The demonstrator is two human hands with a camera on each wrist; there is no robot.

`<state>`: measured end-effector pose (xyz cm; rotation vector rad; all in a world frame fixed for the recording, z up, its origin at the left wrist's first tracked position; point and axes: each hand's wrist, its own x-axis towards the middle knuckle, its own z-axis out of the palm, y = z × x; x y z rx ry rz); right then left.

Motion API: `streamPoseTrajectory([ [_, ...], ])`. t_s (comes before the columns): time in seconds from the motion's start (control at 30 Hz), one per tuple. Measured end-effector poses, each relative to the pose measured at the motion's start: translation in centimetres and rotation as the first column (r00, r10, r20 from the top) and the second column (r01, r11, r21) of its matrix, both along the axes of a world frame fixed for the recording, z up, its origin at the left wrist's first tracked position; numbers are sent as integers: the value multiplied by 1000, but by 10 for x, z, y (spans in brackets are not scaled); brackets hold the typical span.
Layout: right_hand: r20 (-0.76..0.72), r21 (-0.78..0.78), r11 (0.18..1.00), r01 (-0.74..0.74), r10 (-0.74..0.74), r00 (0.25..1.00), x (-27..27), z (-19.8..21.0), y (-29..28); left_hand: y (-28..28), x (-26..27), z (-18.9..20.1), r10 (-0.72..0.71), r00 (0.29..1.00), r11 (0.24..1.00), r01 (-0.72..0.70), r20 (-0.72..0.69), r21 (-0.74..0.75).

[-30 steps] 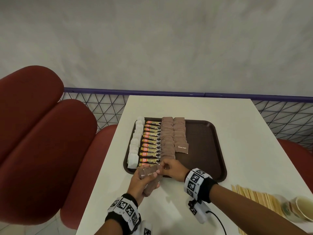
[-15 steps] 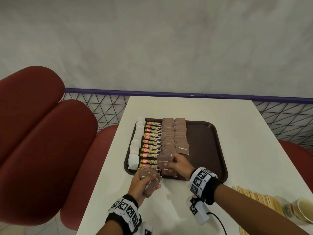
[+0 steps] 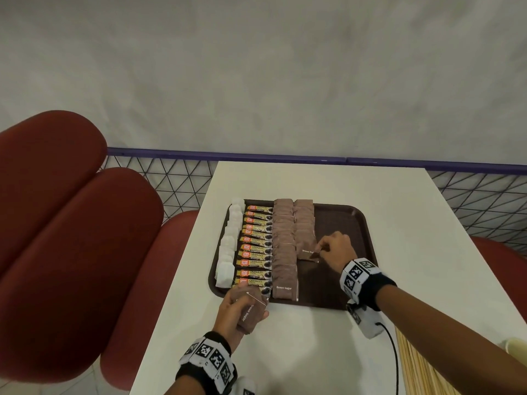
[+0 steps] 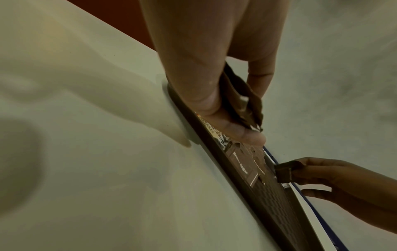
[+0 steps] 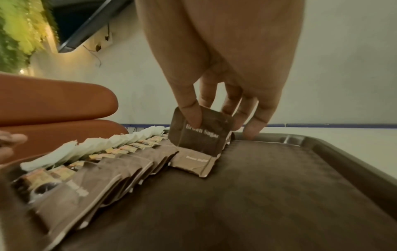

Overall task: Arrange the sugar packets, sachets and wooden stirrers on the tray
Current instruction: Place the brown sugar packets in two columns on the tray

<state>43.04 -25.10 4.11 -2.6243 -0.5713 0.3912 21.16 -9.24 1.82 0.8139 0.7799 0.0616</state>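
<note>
A dark brown tray point(image 3: 353, 223) lies on the white table point(image 3: 313, 181). It holds a column of white sachets point(image 3: 228, 246), a column of coffee granule sticks point(image 3: 255, 246) and two columns of brown sugar packets point(image 3: 282, 246). My right hand point(image 3: 332, 249) pinches one brown sugar packet point(image 5: 199, 134) and holds it tilted at the near end of the shorter right column. My left hand point(image 3: 242, 312) grips a small stack of brown sugar packets point(image 4: 240, 100) just off the tray's near-left corner. Wooden stirrers point(image 3: 422, 366) lie on the table at the lower right.
A paper cup point(image 3: 516, 344) peeks in at the right edge by the stirrers. Red cushioned seats point(image 3: 71, 238) flank the table on the left. A blue rail with wire mesh point(image 3: 171, 178) runs behind the table. The tray's right half point(image 5: 268, 186) is bare.
My right hand took a packet from the stack in my left hand and carried it up and right to the near end of the shorter brown sugar column. The left hand stayed put.
</note>
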Motion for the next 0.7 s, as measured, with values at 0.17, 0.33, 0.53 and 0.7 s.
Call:
streamPoseTrajectory([
  [0.17,-101,-126,988,-94,82,992,1,-7,12,1,1,-1,6,1000,1000,-7,-2,-29],
  [0.33,-80,-262,958,-115,98,992,-1,-11,23,6,-1,-6,4,1000,999,-4,1,-45],
  [0.53,71,-363,914,-181,221,973,-1,-14,34,9,-2,-4,3,1000,1000,-3,-3,-22],
  [0.7,155,-435,879,-195,286,946,-1,-25,36,10,-3,-4,-14,999,999,15,-41,30],
])
